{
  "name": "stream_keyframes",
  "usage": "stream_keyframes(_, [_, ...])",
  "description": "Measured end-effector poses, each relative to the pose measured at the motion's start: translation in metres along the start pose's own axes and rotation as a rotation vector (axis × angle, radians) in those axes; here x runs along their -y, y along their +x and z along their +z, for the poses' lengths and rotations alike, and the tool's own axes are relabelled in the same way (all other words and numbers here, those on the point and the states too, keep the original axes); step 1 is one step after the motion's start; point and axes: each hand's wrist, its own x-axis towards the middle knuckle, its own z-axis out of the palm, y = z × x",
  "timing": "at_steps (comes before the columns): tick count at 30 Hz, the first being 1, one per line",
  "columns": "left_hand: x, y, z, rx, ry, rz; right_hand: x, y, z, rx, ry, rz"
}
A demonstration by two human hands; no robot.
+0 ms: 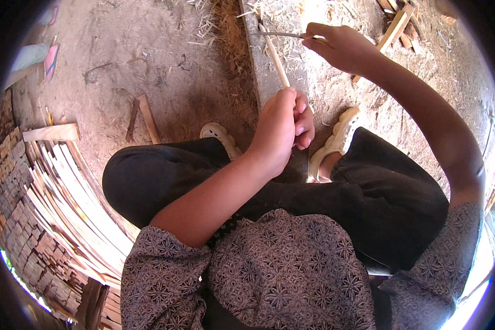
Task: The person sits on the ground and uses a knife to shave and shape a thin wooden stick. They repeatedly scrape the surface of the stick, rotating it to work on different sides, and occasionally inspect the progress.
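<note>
My left hand point(280, 124) is closed around the near end of a thin pale wooden stick point(276, 59), which points away from me over a worn board point(260, 77). Fingers wrapped, my right hand point(344, 48) grips a knife point(283, 34) with a narrow, slightly curved blade. The blade reaches leftward from that hand and lies across the stick near its far end. Most of the knife's handle is hidden in my fingers. Bright light washes out part of the board's right side.
Curly wood shavings point(234, 41) lie left of the board. A stack of long pale wood strips point(74, 203) stands at left, with short wood pieces point(147, 118) nearer. More offcuts point(396, 27) lie at far right. Another person's sandalled foot point(51, 61) shows at upper left.
</note>
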Motion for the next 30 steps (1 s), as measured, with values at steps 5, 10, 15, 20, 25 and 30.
stream_keyframes(5, [0.014, -0.001, -0.008, -0.054, -0.009, -0.047, 0.015, -0.049, -0.018, 0.075, 0.054, 0.070])
stream_keyframes(10, [0.015, -0.002, 0.001, -0.064, 0.060, 0.003, 0.000, -0.031, -0.005, -0.020, 0.041, 0.003])
stream_keyframes(15, [0.022, -0.001, -0.010, -0.116, 0.068, 0.040, 0.005, -0.011, 0.003, -0.033, -0.013, -0.015])
stream_keyframes(20, [0.015, -0.001, -0.004, -0.117, 0.042, 0.068, 0.012, -0.026, -0.004, -0.048, 0.018, -0.028])
stream_keyframes(25, [0.012, -0.003, -0.001, -0.124, 0.004, 0.063, 0.023, -0.058, -0.022, 0.047, 0.093, 0.075])
stream_keyframes(30, [0.013, -0.001, 0.001, -0.117, 0.011, 0.069, 0.008, -0.017, 0.009, -0.055, -0.062, 0.010])
